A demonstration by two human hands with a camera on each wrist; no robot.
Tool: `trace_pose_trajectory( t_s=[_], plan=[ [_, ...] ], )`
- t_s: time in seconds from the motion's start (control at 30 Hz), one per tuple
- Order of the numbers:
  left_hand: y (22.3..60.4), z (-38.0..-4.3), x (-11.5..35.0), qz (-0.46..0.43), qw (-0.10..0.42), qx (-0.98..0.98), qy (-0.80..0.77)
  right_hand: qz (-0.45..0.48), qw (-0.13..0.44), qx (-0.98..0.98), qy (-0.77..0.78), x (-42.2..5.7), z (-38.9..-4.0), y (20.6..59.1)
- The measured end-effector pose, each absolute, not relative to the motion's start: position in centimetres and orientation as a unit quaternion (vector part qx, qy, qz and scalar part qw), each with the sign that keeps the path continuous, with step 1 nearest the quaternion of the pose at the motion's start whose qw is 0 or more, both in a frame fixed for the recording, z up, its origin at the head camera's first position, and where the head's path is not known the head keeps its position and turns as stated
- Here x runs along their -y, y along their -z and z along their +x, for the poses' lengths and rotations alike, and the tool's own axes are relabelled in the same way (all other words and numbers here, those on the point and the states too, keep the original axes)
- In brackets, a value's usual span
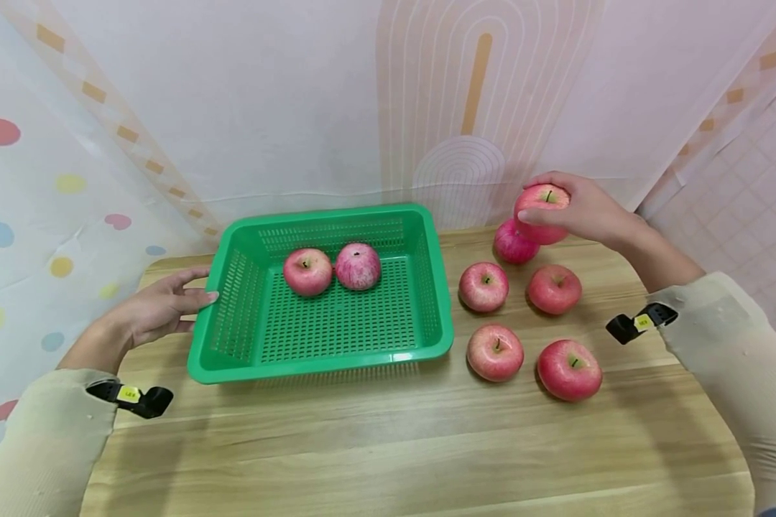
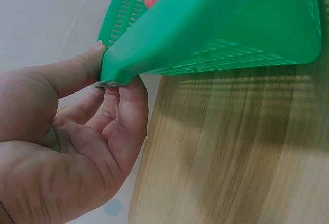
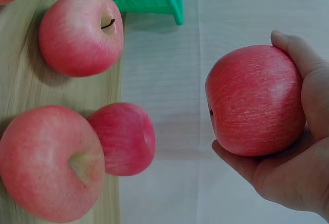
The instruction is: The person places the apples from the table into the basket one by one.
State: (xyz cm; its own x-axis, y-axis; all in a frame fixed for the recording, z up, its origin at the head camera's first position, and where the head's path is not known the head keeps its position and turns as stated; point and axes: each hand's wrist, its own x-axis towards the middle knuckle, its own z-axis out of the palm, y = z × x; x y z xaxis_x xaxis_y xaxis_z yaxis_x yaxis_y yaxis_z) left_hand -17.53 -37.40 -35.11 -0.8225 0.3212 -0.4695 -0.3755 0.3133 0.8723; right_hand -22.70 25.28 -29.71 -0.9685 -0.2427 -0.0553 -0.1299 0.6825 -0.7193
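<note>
My left hand (image 1: pixel 164 307) pinches the left rim of a green plastic basket (image 1: pixel 321 365), thumb on top and fingers curled under the edge, as the left wrist view shows. Two apples lie inside: a red one (image 1: pixel 307 272) and a darker, streaked one (image 1: pixel 358 266). At the back right, my right hand (image 1: pixel 588 207) grips a red apple (image 3: pixel 255 100) between thumb and fingers, raised above the table. Below it in the head view sits a deep pink apple (image 1: pixel 516 243), partly hidden by the held one.
Several more apples stand right of the basket, among them one at the back (image 1: pixel 483 287) and one at the front right (image 1: pixel 569 370). The wooden table (image 1: pixel 362 438) has rounded corners. A patterned cloth wall (image 1: pixel 284 108) rises behind it.
</note>
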Motion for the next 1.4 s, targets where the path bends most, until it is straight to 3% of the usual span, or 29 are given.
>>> trace_pose_trajectory(
  t_s=[1.4],
  plan=[
    [35.2, -17.7, 37.6, -0.018, 0.297, -0.766, -0.569, -0.144, 0.072, -0.908, 0.386, -17.2, -23.4, 28.0]
  ],
)
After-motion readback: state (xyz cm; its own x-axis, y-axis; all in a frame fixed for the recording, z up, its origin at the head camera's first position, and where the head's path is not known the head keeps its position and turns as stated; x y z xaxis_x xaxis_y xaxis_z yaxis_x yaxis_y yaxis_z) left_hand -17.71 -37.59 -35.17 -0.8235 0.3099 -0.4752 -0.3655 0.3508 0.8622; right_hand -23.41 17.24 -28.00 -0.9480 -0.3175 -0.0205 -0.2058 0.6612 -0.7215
